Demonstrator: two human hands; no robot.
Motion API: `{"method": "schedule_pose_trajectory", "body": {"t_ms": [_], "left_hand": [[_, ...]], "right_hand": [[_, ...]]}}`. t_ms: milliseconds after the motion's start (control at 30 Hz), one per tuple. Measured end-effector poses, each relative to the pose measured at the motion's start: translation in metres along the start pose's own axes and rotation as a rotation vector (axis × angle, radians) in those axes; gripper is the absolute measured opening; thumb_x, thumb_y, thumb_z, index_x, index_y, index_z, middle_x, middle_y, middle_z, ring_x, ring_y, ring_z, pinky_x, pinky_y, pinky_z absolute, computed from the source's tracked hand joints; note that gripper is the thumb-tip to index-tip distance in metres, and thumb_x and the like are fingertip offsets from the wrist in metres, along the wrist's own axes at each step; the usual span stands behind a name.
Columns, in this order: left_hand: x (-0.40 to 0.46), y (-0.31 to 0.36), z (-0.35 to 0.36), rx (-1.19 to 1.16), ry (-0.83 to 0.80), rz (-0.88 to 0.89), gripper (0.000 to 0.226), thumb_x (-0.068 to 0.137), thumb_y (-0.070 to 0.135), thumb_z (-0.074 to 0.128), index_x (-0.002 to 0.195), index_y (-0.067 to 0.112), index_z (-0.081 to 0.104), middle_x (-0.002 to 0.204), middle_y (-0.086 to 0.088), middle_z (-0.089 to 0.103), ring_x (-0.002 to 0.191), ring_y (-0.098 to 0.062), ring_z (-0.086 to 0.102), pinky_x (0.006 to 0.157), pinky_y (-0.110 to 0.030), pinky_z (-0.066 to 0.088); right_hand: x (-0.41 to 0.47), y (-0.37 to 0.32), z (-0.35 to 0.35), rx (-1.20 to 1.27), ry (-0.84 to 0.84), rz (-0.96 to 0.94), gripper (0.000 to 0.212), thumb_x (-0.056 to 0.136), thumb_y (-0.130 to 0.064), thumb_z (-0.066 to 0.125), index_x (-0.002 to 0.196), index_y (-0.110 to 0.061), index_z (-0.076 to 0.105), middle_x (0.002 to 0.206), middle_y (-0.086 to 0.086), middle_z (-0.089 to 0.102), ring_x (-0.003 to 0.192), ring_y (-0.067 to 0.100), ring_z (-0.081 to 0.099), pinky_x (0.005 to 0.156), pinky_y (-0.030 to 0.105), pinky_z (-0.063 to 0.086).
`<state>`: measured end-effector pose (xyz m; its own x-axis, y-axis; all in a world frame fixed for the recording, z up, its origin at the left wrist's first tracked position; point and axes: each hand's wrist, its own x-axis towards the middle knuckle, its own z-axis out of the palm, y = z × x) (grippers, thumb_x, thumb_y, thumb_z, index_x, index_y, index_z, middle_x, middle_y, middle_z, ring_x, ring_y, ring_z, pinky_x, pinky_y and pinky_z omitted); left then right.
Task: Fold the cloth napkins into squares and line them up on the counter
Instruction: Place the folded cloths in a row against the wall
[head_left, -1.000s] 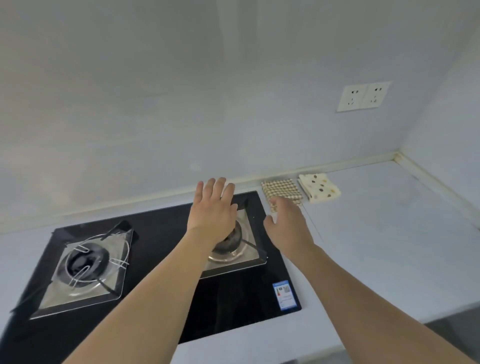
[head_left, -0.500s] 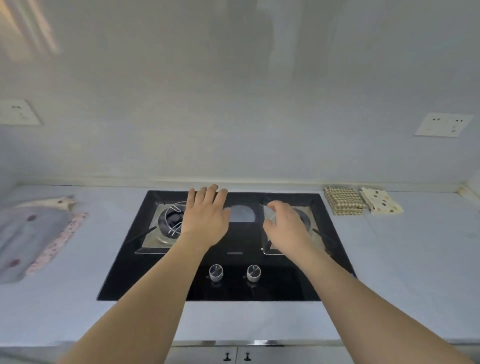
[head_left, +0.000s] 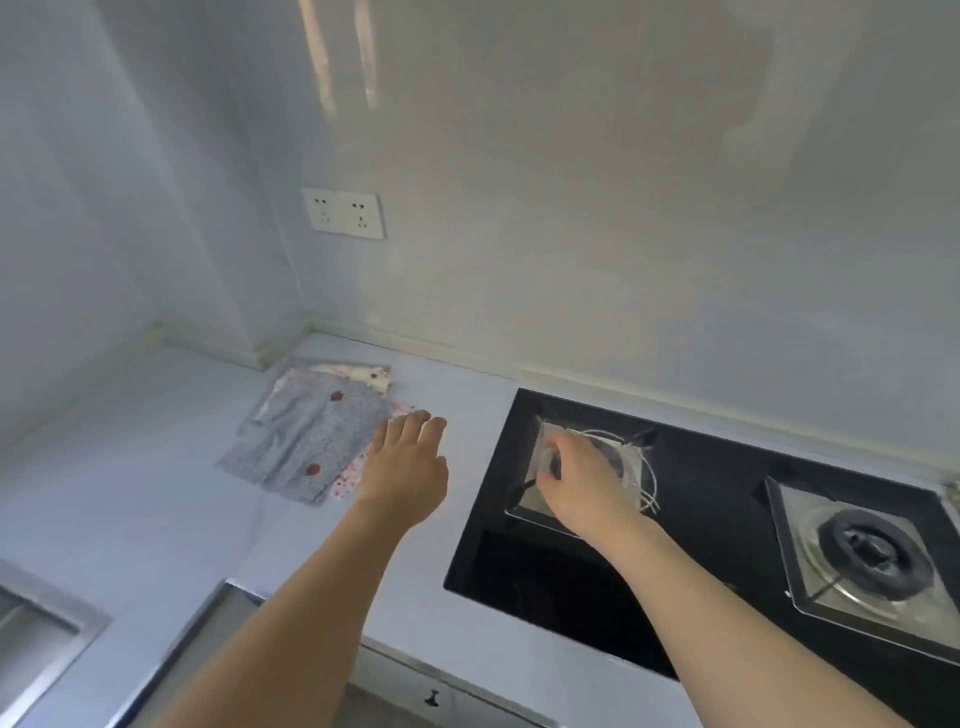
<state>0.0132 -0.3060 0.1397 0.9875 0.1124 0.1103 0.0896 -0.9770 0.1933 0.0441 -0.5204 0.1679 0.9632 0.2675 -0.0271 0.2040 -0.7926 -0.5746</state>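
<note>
A: Head view. The unfolded napkins (head_left: 311, 441) are now centred in view, piled flat on the table (head_left: 130, 493) near the back corner, left of the hob (head_left: 701, 545). The folded squares noted by the right wall a second ago are out of frame.

B: Grip state?

A: The left hand (head_left: 405, 467) is held with fingers extended and nothing in it, its fingertips (head_left: 415, 418) just beside the pile's right edge; whether cloth is touched cannot be told. The right hand (head_left: 582, 483) is loosely curled over the left burner (head_left: 587, 467); nothing is seen in its grip.

B: Change against the earlier frames?

A: Both hands were over the hob half a second ago; the left has been carried leftward to the pile. Judged: the next napkin is about to be taken for folding.
</note>
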Motion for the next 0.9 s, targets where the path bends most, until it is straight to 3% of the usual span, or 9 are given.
{"method": "schedule_pose_trajectory", "body": {"t_ms": [167,300,500,600,667,767,900], "left_hand": [[-0.005,-0.111,-0.008,0.013,-0.091,-0.094,0.053,0.089,0.015,0.047,0.141,0.021,0.04,0.147,0.001,0.037,0.137,-0.025,0.028,0.118,-0.037,0.016],[0.01,-0.205,-0.006,0.003,-0.181,-0.185,0.038,0.091,0.019,0.047,0.128,0.025,0.053,0.135,0.001,0.05,0.128,-0.025,0.042,0.105,-0.035,0.035],[0.034,-0.305,0.059,-0.151,-0.395,-0.034,0.039,0.087,0.015,0.053,0.123,0.029,0.054,0.126,0.007,0.05,0.117,-0.019,0.049,0.093,-0.03,0.042],[0.037,-0.341,0.1,-0.113,-0.279,0.131,0.025,0.091,0.031,0.05,0.115,0.027,0.056,0.113,0.008,0.052,0.105,-0.02,0.053,0.087,-0.03,0.044],[0.037,-0.355,0.121,-0.059,-0.165,0.251,0.023,0.093,0.039,0.04,0.106,0.027,0.056,0.103,0.008,0.053,0.094,-0.019,0.053,0.08,-0.03,0.045],[0.038,-0.365,0.142,-0.049,0.003,0.388,0.023,0.094,0.04,0.039,0.101,0.027,0.055,0.097,0.009,0.053,0.086,-0.016,0.05,0.075,-0.028,0.045],[0.047,-0.367,0.15,-0.062,0.113,0.427,0.026,0.093,0.04,0.039,0.106,0.029,0.058,0.094,0.012,0.055,0.084,-0.013,0.051,0.072,-0.025,0.045]], "right_hand": [[0.032,-0.072,0.08,0.05,-0.18,-0.141,0.044,0.094,-0.022,0.048,0.138,-0.018,0.042,0.141,0.0,0.044,0.128,0.018,0.043,0.106,0.034,0.037],[0.066,-0.118,0.14,0.039,-0.288,-0.183,0.04,0.096,-0.024,0.046,0.135,-0.018,0.044,0.137,-0.001,0.047,0.124,0.016,0.046,0.104,0.03,0.038],[0.118,-0.156,0.258,-0.013,-0.337,-0.252,0.03,0.093,-0.022,0.05,0.122,-0.015,0.053,0.123,0.003,0.054,0.111,0.021,0.052,0.093,0.032,0.044],[0.139,-0.15,0.32,-0.091,-0.375,-0.372,0.037,0.091,-0.028,0.054,0.126,-0.016,0.053,0.125,0.003,0.053,0.114,0.022,0.049,0.096,0.033,0.041],[0.149,-0.139,0.348,-0.153,-0.331,-0.462,0.034,0.089,-0.033,0.057,0.118,-0.015,0.058,0.115,0.003,0.054,0.108,0.024,0.049,0.092,0.035,0.042],[0.156,-0.123,0.369,-0.099,-0.195,-0.576,0.021,0.089,-0.031,0.052,0.098,-0.016,0.063,0.099,-0.001,0.054,0.095,0.02,0.051,0.082,0.034,0.046],[0.164,-0.117,0.368,-0.086,-0.166,-0.624,0.019,0.093,-0.031,0.051,0.092,-0.021,0.068,0.094,-0.007,0.058,0.093,0.013,0.054,0.079,0.031,0.047]]}}
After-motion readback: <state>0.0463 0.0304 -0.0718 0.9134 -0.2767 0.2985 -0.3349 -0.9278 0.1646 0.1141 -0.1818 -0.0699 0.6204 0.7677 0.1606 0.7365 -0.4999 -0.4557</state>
